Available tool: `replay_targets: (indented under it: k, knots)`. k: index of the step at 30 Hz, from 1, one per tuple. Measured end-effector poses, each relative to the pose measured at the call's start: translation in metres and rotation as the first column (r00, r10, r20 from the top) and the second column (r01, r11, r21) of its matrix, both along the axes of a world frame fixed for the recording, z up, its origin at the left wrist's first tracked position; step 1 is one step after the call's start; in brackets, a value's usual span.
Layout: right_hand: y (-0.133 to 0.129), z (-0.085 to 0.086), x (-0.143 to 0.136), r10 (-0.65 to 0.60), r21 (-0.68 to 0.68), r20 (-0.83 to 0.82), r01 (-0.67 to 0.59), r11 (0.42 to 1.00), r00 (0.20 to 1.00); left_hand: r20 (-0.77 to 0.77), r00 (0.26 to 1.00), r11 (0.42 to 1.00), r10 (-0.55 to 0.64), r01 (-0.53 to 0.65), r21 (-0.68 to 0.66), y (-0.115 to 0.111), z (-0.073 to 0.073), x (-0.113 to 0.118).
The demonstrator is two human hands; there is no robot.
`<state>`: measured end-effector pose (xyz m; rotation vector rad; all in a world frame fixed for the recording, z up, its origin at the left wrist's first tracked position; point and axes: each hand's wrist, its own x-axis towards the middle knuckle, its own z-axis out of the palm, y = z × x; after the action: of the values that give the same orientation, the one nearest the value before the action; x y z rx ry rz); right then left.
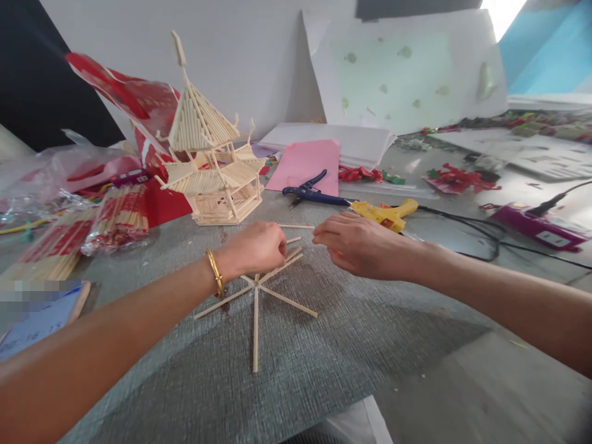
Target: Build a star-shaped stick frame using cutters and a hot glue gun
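My left hand (259, 248), with a gold bangle at the wrist, is closed above a star of thin wooden sticks (256, 327) that spread from a joined centre on the mat. My right hand (354, 245) is closed too, its fingers pinched together. A thin wooden stick (296, 226) spans the gap between both hands, its ends hidden at the fingers. More stick ends of the star show just right of my left hand. Behind it stands a pagoda model (222, 179) built of the same sticks, with a pointed roof.
Blue pliers (314, 192) and a yellow glue gun (386, 214) lie beyond my right hand, near a purple power strip (539, 225) with black cables. Wrapped stick bundles (118, 216) lie at left, a pink sheet (308, 163) behind. Red scraps (462, 179) lie at right.
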<state>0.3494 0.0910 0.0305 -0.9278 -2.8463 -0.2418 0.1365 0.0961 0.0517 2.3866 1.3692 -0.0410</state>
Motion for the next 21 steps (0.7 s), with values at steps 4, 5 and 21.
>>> replay_targets:
  k: [4,5,21]
  knots:
    - [-0.002,0.001,-0.002,-0.014,-0.004,0.026,0.014,1.000,1.000,0.019,1.000,1.000,-0.001,0.002,-0.023,-0.001,0.001,0.000]
    - [-0.002,0.001,-0.003,-0.020,-0.004,0.033,0.020,1.000,0.999,0.022,1.000,1.000,-0.003,0.004,-0.026,-0.001,0.000,0.000]
    - [0.006,-0.020,-0.025,-0.038,-0.109,0.044,0.042,0.993,0.998,-0.011,0.998,0.998,-0.067,0.067,-0.010,0.002,-0.003,-0.001]
